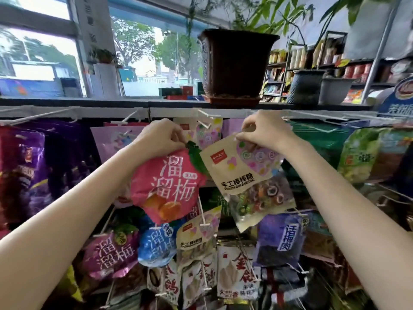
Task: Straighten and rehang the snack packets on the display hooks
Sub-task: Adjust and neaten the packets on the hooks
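My left hand (161, 136) pinches the top of a pink plum-candy packet (167, 186) with a green leaf tab, which hangs tilted in front of the rack. My right hand (262, 130) pinches the top edge of a beige lollipop packet (250, 182) that slants down to the right. Both packets are held just below the top row of white display hooks (204, 125). Another lollipop packet (209, 132) hangs on a hook between my two hands.
A dark plant pot (237, 63) stands on the shelf top (134, 103) right above the hooks. Purple packets (22, 171) hang at the left, green ones (357, 157) at the right. Lower rows hold several more packets (156, 245) on long white hooks. Store shelves (290, 70) stand behind.
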The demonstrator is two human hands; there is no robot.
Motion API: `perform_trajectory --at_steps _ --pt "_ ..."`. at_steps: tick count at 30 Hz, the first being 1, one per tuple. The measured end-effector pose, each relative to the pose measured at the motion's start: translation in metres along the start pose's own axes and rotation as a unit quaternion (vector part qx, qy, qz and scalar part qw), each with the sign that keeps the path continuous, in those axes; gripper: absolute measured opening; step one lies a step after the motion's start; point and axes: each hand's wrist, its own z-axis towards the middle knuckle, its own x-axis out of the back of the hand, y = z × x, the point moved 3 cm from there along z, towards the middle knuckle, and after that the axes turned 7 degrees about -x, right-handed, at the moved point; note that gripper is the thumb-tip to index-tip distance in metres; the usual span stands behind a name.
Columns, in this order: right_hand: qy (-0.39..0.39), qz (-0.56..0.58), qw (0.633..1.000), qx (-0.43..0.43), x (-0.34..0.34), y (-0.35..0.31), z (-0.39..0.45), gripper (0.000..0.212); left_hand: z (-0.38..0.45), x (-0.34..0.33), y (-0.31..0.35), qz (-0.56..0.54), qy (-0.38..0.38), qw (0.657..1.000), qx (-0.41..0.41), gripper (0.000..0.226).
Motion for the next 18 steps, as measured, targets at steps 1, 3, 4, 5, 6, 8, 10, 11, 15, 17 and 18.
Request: perform_trajectory --at_steps 1,3,4,5,6,8,10,11,15,17,18 --pt "0.000 0.022 1.000 0.008 -0.002 -0.007 0.002 0.025 -0.005 0.002 -0.004 0.018 -0.001 1.000 0.006 0.007" --pt "0.001 0.068 0.998 0.014 -0.010 -0.015 0.007 0.025 -0.012 0.009 -0.012 0.044 0.001 0.999 0.015 0.003" --pt "0.007 0.086 0.996 0.011 -0.013 -0.018 0.010 0.025 -0.015 0.012 -0.014 0.059 -0.002 0.998 0.018 0.007" --pt "0.019 0.104 0.994 0.008 -0.016 -0.019 0.013 0.025 -0.018 0.016 -0.016 0.076 -0.007 0.997 0.021 0.010" --pt "0.036 0.124 0.992 0.004 -0.016 -0.022 0.014 0.024 -0.020 0.018 -0.017 0.087 -0.014 0.996 0.024 0.009" --pt "0.057 0.169 0.984 -0.012 -0.016 -0.025 0.017 0.018 -0.022 0.019 -0.016 0.093 -0.031 0.995 0.021 0.005" --pt "0.043 0.195 0.979 -0.024 -0.019 -0.029 0.020 0.013 -0.025 0.018 -0.013 0.085 -0.034 0.996 0.012 0.005" --pt "0.029 0.205 0.978 -0.029 -0.021 -0.031 0.022 0.014 -0.026 0.019 -0.011 0.074 -0.031 0.997 0.007 0.005" --pt "0.018 0.155 0.986 -0.051 -0.027 -0.031 0.033 0.021 -0.025 0.021 -0.001 0.009 -0.016 1.000 0.006 0.009" --pt "0.006 0.105 0.993 -0.048 -0.034 -0.033 0.038 0.021 -0.020 0.020 0.002 -0.016 0.009 1.000 0.012 0.008" --pt "0.005 0.109 0.993 -0.047 -0.039 -0.034 0.041 0.019 -0.016 0.018 0.003 -0.030 0.024 0.999 0.016 0.009"
